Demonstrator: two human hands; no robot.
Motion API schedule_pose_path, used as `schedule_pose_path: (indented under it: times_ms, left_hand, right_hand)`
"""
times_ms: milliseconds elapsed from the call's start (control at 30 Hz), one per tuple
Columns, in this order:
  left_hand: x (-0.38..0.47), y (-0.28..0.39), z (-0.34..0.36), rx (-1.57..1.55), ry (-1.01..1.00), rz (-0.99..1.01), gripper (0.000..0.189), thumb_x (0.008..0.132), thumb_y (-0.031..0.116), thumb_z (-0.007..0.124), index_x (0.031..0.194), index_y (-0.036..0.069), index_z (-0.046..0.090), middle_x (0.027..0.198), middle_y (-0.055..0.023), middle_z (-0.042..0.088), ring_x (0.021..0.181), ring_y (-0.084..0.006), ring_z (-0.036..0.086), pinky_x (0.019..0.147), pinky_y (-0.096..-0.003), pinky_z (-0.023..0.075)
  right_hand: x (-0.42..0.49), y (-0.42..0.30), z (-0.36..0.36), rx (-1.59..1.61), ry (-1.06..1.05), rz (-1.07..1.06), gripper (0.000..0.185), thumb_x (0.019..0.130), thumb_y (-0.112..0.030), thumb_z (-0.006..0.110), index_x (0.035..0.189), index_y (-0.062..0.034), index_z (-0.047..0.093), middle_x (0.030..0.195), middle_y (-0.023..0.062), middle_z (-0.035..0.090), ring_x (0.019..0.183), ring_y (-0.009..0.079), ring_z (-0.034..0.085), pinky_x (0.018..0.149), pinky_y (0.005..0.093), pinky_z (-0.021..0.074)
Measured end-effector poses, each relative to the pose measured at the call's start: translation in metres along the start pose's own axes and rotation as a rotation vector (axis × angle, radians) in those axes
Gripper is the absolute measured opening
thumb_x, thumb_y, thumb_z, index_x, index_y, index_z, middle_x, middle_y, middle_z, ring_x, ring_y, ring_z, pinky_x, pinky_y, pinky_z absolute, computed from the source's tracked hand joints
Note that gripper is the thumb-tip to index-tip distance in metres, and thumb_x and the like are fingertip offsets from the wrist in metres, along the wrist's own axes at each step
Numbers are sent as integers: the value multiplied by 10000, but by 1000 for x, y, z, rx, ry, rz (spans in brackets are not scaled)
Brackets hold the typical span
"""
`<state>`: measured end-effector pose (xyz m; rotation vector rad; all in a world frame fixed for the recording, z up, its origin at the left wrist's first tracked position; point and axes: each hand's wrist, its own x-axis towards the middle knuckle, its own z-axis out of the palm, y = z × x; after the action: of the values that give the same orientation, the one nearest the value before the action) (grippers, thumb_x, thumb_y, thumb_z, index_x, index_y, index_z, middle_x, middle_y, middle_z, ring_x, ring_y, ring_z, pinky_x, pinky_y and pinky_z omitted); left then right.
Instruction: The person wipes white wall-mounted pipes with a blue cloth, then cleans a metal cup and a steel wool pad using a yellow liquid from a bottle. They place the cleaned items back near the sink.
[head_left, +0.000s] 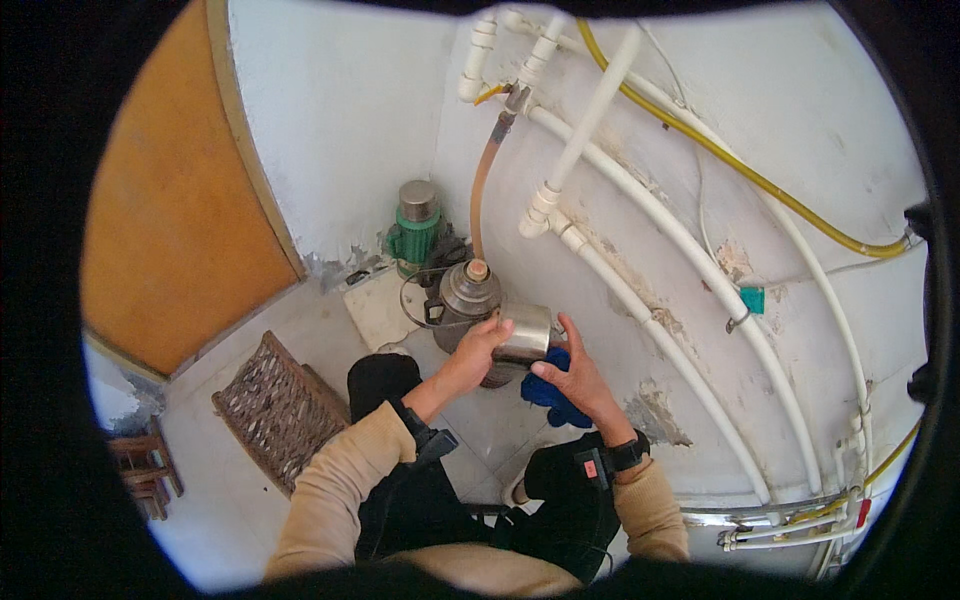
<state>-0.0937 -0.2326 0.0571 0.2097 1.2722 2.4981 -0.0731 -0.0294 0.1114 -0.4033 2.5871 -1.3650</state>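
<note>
My left hand (480, 351) grips a shiny metal cup (526, 331), thumb along its near side. The cup is tilted on its side in front of a metal thermos flask (466, 296), which has a cork stopper (477, 269) and a wire carrying handle. On the right of the cup is my right hand (581, 375), its thumb and index finger spread apart. Blue cloth (553, 394) shows between and below these fingers; whether the hidden fingers hold it I cannot tell.
A green pump motor (417, 229) stands in the corner beside a white slab (382, 307). White pipes (660, 202) and a yellow hose (720, 150) run along the right wall. To the left are a woven stool (285, 405), a wooden stool (146, 469) and an orange door (180, 202).
</note>
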Motion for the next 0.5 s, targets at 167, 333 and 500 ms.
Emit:
schedule_pose_path:
  times_ms: [167,333,500]
  left_hand:
    - [12,-11,-17,-84,15,-47,428,997,316,508,1294,7,515,1215,-71,595,1107,-170,558,969,-337,419]
    - [13,-15,-29,-148,88,-11,388,1001,279,507,1283,12,518,1190,-69,600,1097,-168,554,969,-341,415]
    - [12,-8,-35,-173,121,18,429,1017,297,470,1331,5,483,1214,-66,577,1107,-148,536,969,-321,414]
  right_hand:
    - [34,11,13,-23,-8,33,1114,738,-480,790,1512,-46,117,1348,267,475,1271,343,457,1083,401,327]
    - [61,22,19,-8,-69,77,1103,731,-470,797,1516,-68,135,1369,258,455,1298,334,426,1094,413,312]
    - [78,19,24,144,-84,38,1030,739,-449,789,1510,-90,207,1376,231,455,1298,318,422,1089,408,317]
